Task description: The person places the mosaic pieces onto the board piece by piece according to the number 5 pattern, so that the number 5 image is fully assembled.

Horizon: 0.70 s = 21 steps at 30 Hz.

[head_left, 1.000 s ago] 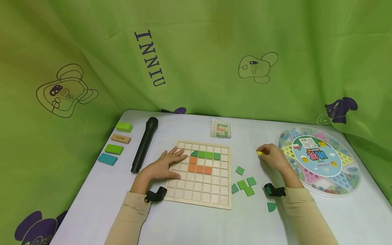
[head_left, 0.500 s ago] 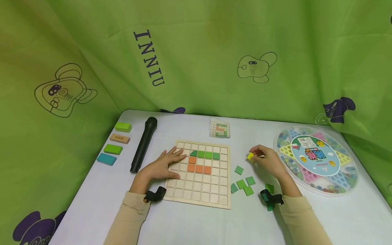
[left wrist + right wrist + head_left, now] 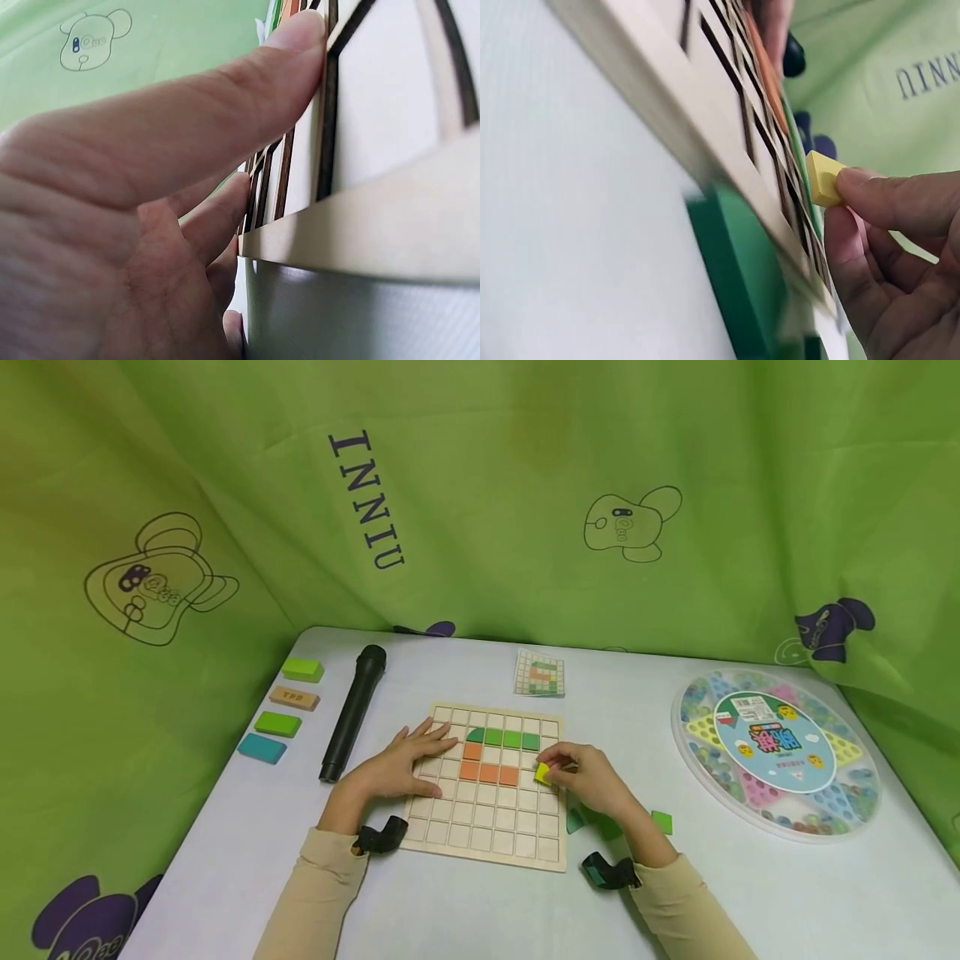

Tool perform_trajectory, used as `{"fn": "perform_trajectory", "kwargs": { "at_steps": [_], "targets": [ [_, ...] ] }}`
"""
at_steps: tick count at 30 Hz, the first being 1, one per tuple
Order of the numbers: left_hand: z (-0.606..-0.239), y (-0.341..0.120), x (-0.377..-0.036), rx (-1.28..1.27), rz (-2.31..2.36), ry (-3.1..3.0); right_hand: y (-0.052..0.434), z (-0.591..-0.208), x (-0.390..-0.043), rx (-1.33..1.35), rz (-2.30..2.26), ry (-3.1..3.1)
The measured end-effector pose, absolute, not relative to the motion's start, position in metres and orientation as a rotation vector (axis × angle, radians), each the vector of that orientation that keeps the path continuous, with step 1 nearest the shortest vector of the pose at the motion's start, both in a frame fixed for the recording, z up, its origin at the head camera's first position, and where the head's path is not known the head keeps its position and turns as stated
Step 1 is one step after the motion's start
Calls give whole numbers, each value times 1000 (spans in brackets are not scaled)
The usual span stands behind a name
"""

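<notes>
- Yellow tile (image 3: 542, 772) sits pinched in my right hand (image 3: 592, 779), just above the wooden grid board (image 3: 487, 835), beside its orange tiles (image 3: 489, 772).
- My left hand (image 3: 393, 768) lies flat, fingers straight, pressing the board's left edge.
- Loose green tiles (image 3: 662, 822) lie just right of the board.

Yellow square tile (image 3: 542, 773) pinched in my right hand (image 3: 592, 781) over the gridded wooden board (image 3: 480, 835), beside its orange tiles (image 3: 489, 772)

Table (image 3: 450, 910): grid board (image 3: 480, 835), mic (image 3: 354, 713), 4 blocks (image 3: 279, 724), marble tray (image 3: 776, 752), green tiles (image 3: 662, 822)
</notes>
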<state>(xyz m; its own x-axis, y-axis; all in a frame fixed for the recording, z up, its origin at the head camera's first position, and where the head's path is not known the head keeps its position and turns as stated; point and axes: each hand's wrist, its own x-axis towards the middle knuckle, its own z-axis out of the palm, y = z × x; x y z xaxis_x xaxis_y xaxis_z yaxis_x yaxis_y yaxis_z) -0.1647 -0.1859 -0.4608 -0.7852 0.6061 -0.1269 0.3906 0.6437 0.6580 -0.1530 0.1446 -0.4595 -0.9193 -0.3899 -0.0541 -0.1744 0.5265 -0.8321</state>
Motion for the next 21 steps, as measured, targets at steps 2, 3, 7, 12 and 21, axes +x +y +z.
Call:
{"fn": "perform_trajectory", "kwargs": {
  "at_steps": [2, 3, 7, 12, 21],
  "targets": [
    [-461, -185, -165, 794, 889, 2530, 138, -462, -153, -504, -1333, 2529],
    [-462, -185, -165, 794, 886, 2531, 136, -463, -153, -515, -1327, 2529],
    [-462, -185, -165, 794, 880, 2530, 129, -466, -154, -550, -1291, 2540],
    [-463, -185, -165, 794, 876, 2531, 126, -468, -155, -588, -1219, 2594],
    [-461, -185, -165, 786, 886, 2534, 122, -468, -154, -608, -1176, 2634]
  ]
}}
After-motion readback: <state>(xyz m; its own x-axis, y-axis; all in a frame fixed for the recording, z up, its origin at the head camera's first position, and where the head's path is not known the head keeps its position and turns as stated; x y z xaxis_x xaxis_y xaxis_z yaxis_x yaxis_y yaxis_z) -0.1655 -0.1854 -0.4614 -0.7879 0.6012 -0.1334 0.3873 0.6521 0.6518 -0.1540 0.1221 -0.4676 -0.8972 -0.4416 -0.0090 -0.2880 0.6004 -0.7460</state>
